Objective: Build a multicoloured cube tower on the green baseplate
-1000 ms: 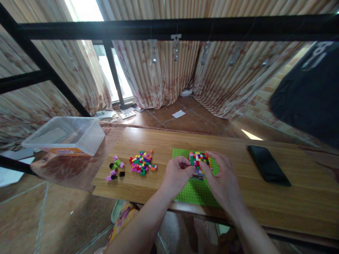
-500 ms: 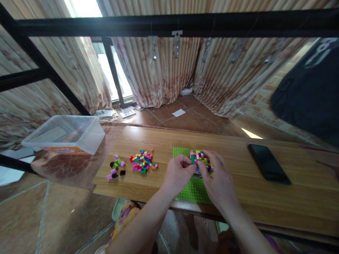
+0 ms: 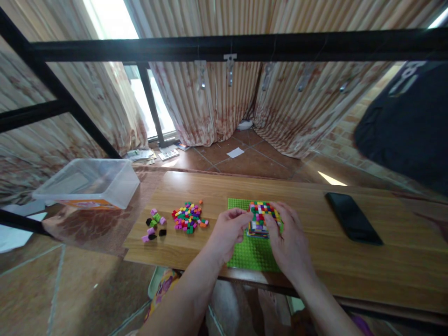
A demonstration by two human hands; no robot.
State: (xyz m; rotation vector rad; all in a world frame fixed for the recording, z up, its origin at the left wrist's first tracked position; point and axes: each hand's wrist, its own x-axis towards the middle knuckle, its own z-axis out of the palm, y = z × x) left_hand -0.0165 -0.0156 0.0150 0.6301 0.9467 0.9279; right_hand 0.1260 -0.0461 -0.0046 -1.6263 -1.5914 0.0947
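A many-coloured block of small toy bricks [image 3: 258, 227] stands on a green baseplate [image 3: 241, 256], its layered front side showing below a mixed top. My right hand [image 3: 289, 238] wraps round the block's right side, with the thumb lying over its top. At the upper left corner of the block, my left hand [image 3: 227, 231] has its thumb and forefinger pinched together. Whatever may be between those fingertips is too small to make out. Left of the baseplate lies a heap of small coloured bricks [image 3: 189, 217].
Farther left on the wooden table [image 3: 297, 191] are several pink, green and black bricks [image 3: 154, 224]. A black phone [image 3: 353, 218] lies to the right. Beyond the table's left end sits a clear plastic bin [image 3: 91, 184]. A black bar [image 3: 175, 50] crosses above.
My left hand has shifted slightly left and back from the block's front, uncovering more of its layered side. The right hand keeps its place at the block. The view has tilted slightly.
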